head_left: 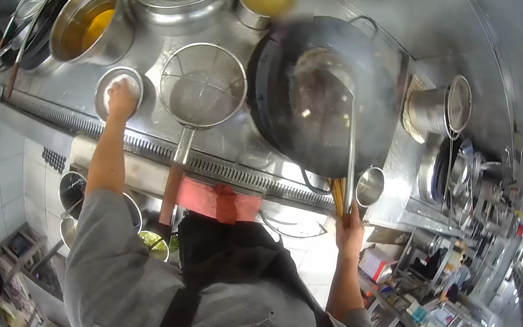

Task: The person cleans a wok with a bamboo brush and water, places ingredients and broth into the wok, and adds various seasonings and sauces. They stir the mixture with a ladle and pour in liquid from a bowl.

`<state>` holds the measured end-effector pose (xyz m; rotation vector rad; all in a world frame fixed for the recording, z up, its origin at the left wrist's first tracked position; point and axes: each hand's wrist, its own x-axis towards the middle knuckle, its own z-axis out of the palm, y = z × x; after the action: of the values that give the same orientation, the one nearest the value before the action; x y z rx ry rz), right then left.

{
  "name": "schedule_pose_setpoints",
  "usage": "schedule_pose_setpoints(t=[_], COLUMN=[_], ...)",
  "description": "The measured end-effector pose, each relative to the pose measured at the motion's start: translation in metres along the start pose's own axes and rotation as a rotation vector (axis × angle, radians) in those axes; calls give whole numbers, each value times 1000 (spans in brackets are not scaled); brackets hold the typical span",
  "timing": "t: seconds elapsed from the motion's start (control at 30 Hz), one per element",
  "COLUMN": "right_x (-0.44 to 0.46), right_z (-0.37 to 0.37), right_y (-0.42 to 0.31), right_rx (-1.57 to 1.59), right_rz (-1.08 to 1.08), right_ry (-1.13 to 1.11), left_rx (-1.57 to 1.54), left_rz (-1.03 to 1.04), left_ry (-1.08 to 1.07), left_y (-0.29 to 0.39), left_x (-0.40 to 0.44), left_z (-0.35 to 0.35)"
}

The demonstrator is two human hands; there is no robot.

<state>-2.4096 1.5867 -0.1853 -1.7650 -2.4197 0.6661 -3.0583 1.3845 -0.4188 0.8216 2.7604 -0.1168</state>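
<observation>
My left hand (pixel 121 100) reaches into a small metal bowl (pixel 140 81), its fingers bunched in white powder (pixel 122 82). In my right hand (pixel 350 229) is the handle of a long metal ladle (pixel 353 136), gripped low near its end. The ladle's head lies inside a large dark wok (pixel 377 113), partly veiled by steam. Small pale bits and some liquid show in the wok. A round wire-framed strainer (pixel 204 84) rests on the metal counter between my left hand and the wok, its handle pointing toward me.
A pot of orange-yellow oil (pixel 117 40) stands at the left, with a large lidded-looking pot (pixel 157 2) behind. A pot of yellow liquid (pixel 256 17) sits at the back. A metal cup (pixel 370 186) and a bamboo brush (pixel 338 194) are by the wok's near right. A red cloth (pixel 199 196) hangs at the front edge.
</observation>
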Motion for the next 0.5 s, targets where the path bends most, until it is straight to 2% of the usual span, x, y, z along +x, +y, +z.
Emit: schedule_pose_setpoints(t=[0.07, 0.13, 0.23, 0.27, 0.3, 0.37, 0.4, 0.43, 0.5], right_x=[7, 9, -11, -19, -19, -19, -6, 6, 23], right_z=[-2, -2, 3, -15, -22, -29, -27, -23, -19], right_y=[-1, 0, -11, -48, -59, -68, -58, -55, -71], right_rx=[-8, 3, 28, 192, 196, 771, 869, 825, 848], right_rz=[4, -62, 46, 244, 243, 406, 379, 412, 364], right_ry=[14, 62, 63, -70, -69, -180, -233, -234, -176], left_rx=[59, 84, 30, -14, -12, -82, -78, -91, -106], left_rz=[69, 17, 13, 54, 54, 23, 32, 72, 109], left_ry=[10, 127, 125, 153, 156, 131, 129, 85, 43], left_y=[-8, -9, -15, -21, -22, -25, -33, -50, -49], left_x=[7, 14, 24, 25, 23, 19, 28, 43, 39], left_z=[8, 23, 28, 28, 25, 16, 25, 44, 45])
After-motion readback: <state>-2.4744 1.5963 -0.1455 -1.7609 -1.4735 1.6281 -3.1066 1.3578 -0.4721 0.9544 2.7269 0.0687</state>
